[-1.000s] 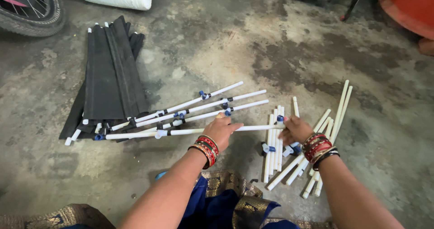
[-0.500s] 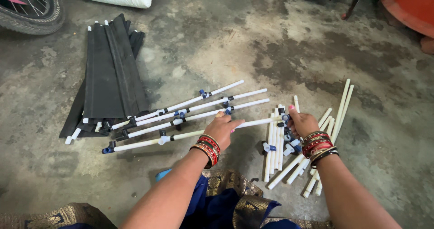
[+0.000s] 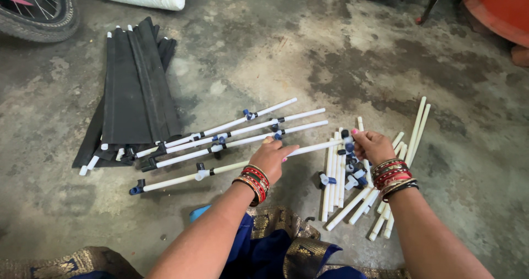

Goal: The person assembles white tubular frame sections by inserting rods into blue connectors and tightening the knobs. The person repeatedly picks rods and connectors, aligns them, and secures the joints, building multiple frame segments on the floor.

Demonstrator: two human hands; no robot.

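A long white pipe (image 3: pixel 231 166) with blue connectors is held across the frame's centre, above the concrete floor (image 3: pixel 330 58). The left hand (image 3: pixel 273 158) is closed around its middle; the right hand (image 3: pixel 372 145) seems pinched on its right end, over a pile of loose white pipes (image 3: pixel 336 180). Folded black fabric (image 3: pixel 132 86) lies upper left.

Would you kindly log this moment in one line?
left hand: on white pipe | right hand: grips its end | loose pipes: beneath
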